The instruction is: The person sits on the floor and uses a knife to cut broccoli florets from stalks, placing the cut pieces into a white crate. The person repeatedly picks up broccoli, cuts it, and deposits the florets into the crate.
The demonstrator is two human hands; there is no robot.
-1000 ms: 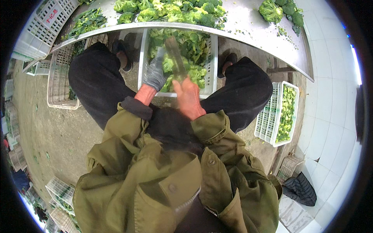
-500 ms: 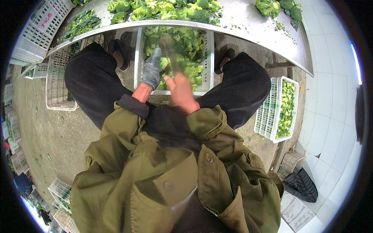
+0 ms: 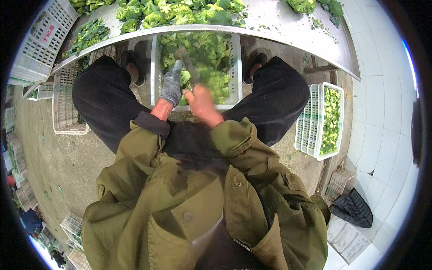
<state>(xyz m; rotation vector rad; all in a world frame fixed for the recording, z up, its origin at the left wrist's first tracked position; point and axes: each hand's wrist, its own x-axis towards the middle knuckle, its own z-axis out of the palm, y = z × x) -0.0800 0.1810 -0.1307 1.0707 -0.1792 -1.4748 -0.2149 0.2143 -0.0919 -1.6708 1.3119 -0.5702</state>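
Observation:
My left hand [image 3: 171,85], in a grey glove, is closed with its thumb up against a light green broccoli piece [image 3: 185,78]; part of its grip is hidden. My bare right hand [image 3: 201,103] grips a knife beside it. The worn, brownish blade [image 3: 190,66] points up and away, next to the broccoli piece and the left thumb. Both hands are over a white plastic crate [image 3: 236,67] between my knees. Cut broccoli florets [image 3: 213,49] fill the crate.
A metal table [image 3: 265,20] crosses in front, holding a broccoli pile [image 3: 175,14] and leaf scraps [image 3: 90,35]. A second crate of florets [image 3: 331,119] stands at the right by the tiled wall. Another crate [image 3: 69,105] is beside my left leg. A black jacket [image 3: 353,209] lies at lower right.
The knife and right hand, smeared by motion before, show more sharply now, and the blade leans closer to the left thumb. The whole view has shifted slightly.

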